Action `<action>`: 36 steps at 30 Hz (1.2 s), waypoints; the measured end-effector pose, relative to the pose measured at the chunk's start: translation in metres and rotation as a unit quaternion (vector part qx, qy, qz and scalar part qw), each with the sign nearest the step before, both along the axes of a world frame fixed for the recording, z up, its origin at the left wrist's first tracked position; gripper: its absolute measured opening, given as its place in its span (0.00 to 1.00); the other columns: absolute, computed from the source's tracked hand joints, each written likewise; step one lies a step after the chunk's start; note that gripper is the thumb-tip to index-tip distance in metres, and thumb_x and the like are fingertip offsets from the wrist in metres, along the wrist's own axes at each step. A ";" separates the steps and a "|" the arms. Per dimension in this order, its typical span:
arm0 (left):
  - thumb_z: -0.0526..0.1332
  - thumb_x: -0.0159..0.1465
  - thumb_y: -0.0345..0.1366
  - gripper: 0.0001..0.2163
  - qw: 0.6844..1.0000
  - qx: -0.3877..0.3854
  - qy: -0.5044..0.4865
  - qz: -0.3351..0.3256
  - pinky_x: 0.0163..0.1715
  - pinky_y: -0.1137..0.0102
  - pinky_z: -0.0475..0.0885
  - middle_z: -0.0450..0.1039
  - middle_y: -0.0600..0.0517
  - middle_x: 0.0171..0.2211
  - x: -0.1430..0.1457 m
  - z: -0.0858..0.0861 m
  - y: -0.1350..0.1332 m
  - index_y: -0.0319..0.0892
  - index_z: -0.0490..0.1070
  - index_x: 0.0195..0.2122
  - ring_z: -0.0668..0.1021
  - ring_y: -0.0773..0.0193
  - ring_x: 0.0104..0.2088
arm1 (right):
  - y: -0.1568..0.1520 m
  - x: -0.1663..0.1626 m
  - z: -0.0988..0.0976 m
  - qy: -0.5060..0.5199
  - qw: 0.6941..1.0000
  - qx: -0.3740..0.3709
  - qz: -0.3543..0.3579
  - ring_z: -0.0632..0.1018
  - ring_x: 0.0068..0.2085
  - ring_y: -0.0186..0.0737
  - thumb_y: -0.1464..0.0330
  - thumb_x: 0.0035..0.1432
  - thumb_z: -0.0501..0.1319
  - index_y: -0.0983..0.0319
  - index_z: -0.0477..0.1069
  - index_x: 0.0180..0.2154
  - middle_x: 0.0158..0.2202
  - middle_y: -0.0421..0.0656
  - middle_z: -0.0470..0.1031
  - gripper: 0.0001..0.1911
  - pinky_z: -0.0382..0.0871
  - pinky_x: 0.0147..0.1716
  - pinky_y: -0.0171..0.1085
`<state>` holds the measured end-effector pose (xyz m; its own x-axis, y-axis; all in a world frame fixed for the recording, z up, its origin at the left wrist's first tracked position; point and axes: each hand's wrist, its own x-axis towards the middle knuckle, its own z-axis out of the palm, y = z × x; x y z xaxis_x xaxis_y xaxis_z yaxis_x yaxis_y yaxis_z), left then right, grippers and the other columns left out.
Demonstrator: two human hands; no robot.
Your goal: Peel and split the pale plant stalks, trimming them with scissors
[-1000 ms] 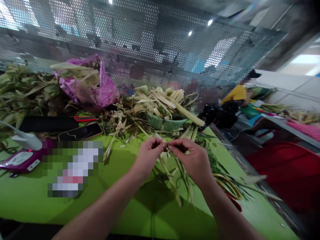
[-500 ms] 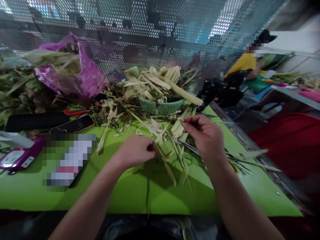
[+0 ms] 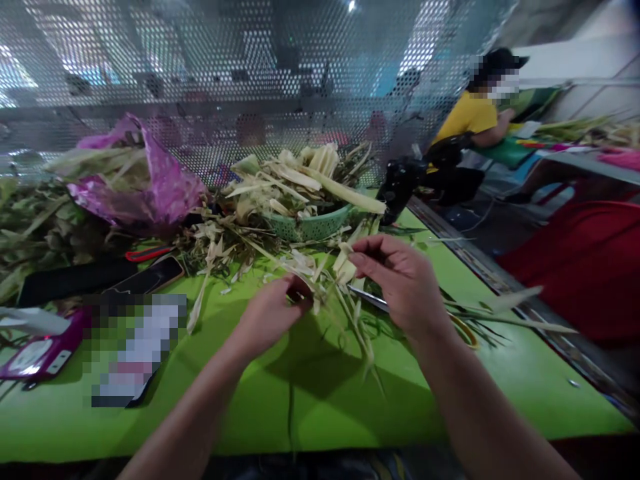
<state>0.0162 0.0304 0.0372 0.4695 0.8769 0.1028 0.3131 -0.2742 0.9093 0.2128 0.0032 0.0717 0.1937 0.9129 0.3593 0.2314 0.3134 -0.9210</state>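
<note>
Over the green table (image 3: 240,400), my left hand (image 3: 267,313) is closed around the base of a bundle of pale dried leaf strips (image 3: 325,283). My right hand (image 3: 403,280) pinches one strip near the top of that bundle. The strips hang down between both hands toward the table. Scissors with yellow handles (image 3: 450,320) lie just behind my right hand, partly hidden by it.
A green basket (image 3: 310,227) piled with pale husks stands behind the hands. A pink plastic bag (image 3: 150,180) of leaves and a leaf heap lie at the left, with a phone (image 3: 150,277) in front. A perforated metal screen (image 3: 225,80) backs the table. Another person in yellow (image 3: 470,113) sits far right.
My hands, joined together a second ago, have pulled apart: the right hand lifted a strip up and to the right while the left stayed low on the bundle.
</note>
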 end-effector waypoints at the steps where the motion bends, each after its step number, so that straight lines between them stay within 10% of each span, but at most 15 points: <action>1: 0.60 0.54 0.30 0.04 0.999 -0.018 -0.041 0.026 0.32 0.71 0.65 0.73 0.50 0.30 0.001 0.001 0.002 0.40 0.71 0.31 0.73 0.64 0.31 | 0.000 0.000 0.000 0.012 1.000 -0.009 0.010 0.70 0.27 0.32 0.65 0.53 0.65 0.60 0.73 0.35 0.28 0.38 0.70 0.07 0.66 0.27 0.32; 8: 0.67 0.51 0.33 0.13 0.943 -0.172 -0.280 0.058 0.36 0.74 0.66 0.72 0.52 0.32 0.007 0.000 0.004 0.39 0.69 0.37 0.73 0.69 0.33 | 0.000 -0.010 -0.002 -0.012 0.992 -0.090 0.084 0.69 0.27 0.33 0.64 0.53 0.64 0.63 0.72 0.33 0.27 0.39 0.70 0.09 0.64 0.27 0.32; 23: 0.68 0.49 0.29 0.19 0.876 -0.323 -0.357 -0.022 0.43 0.72 0.68 0.74 0.51 0.36 0.009 0.005 -0.005 0.42 0.71 0.43 0.76 0.66 0.38 | 0.000 -0.012 -0.004 -0.011 0.986 -0.084 0.143 0.74 0.34 0.37 0.66 0.56 0.62 0.62 0.70 0.34 0.32 0.42 0.73 0.06 0.69 0.36 0.37; 36: 0.67 0.48 0.26 0.11 0.922 -0.208 -0.325 0.029 0.35 0.75 0.66 0.71 0.54 0.30 0.011 0.002 0.000 0.40 0.69 0.32 0.72 0.71 0.32 | 0.001 -0.017 -0.011 0.046 0.991 -0.080 0.099 0.74 0.34 0.36 0.64 0.52 0.66 0.60 0.72 0.34 0.35 0.42 0.75 0.09 0.68 0.34 0.35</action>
